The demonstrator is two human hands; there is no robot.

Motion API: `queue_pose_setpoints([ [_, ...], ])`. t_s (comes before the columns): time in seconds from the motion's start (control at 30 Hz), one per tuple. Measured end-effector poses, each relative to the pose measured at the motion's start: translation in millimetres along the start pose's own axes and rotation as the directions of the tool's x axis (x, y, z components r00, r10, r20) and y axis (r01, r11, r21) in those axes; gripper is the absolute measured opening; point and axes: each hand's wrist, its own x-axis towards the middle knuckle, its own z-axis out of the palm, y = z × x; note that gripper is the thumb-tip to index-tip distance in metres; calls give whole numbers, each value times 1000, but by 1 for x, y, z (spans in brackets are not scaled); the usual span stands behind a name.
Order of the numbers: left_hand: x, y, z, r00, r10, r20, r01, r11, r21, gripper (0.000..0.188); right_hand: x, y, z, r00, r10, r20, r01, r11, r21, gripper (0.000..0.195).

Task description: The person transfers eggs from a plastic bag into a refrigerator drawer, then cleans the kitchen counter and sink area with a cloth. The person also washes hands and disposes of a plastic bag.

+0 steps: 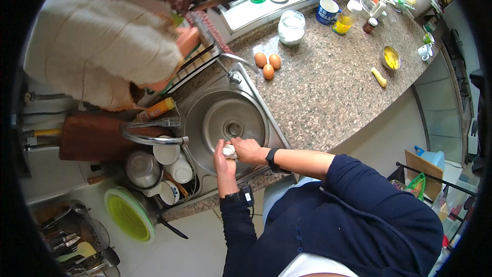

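Observation:
Both my hands meet over the near side of a round stainless steel sink [215,104]. A small white crumpled wad [229,151], perhaps cloth or paper, is held between them. My left hand [222,161] cups it from the left with the fingers pointing up. From the right, my right hand [246,150] presses against the wad, its fingers curled over and partly hidden. The sink's drain [233,127] shows just beyond my fingertips. On the granite counter [307,96] right of the sink lie three brown eggs [268,71].
A curved faucet [153,138] arches over the sink's left side, near a rack of cups [180,171] and a brown cutting board [96,138]. A hanging cloth [111,46] covers the upper left. A glass jar [291,29], a mug [327,11] and a yellow-filled bowl [391,58] stand on the counter.

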Motion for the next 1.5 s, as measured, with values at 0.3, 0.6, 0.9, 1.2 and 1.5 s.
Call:
queue_pose_setpoints([
  [0.3,-57,0,16,988,131,83,-149,650,745,29,-43,48,-69,999,-20,-31,30,916,399,55],
  [0.6,-118,-96,192,856,-156,493,-321,587,744,39,-140,180,-157,974,31,-224,89,859,505,42],
  [0.9,-174,-137,331,628,-415,658,-556,352,753,41,-269,193,-259,865,-136,-483,405,757,513,42],
  [1.2,-134,-162,326,503,-285,816,-829,-426,362,28,-267,297,-246,764,-53,-643,346,874,340,12],
  [1.5,-206,-103,364,318,115,941,-749,-578,324,31,-324,200,-345,379,-363,-851,535,836,-118,15],
])
